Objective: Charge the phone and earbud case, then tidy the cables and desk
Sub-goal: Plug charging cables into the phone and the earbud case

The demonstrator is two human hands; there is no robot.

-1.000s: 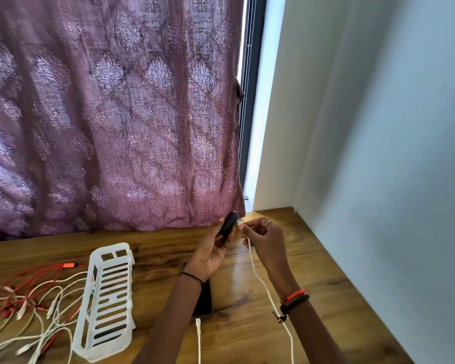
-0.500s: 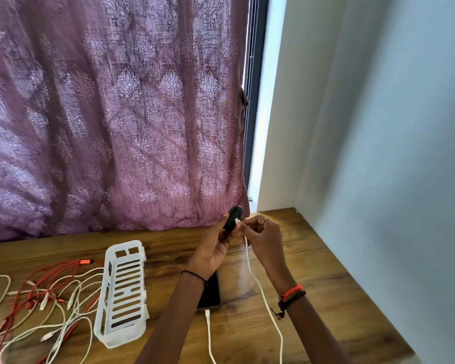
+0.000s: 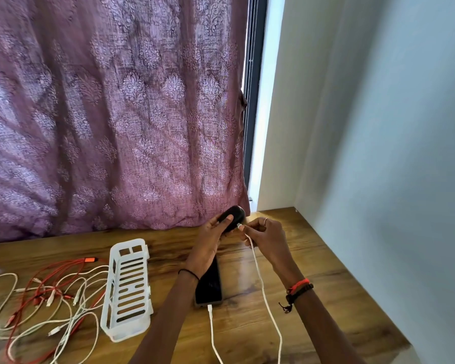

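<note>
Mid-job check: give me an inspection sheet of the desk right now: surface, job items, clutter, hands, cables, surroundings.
Surface: wooden desk, set in a corner.
Job's things: black phone flat on the desk; black earbud case held off the desk.
Clutter: white slotted rack lying left of the phone.
Hands: left hand grips the earbud case; right hand pinches the case cable by its plug, at the case; seated or not, cannot tell.
Cables: phone cable meets the phone's near end; case cable trails from the right hand; loose cables, red and white, tangled left of the rack.
Surroundings: purple curtain behind; pale wall on the right.
</note>
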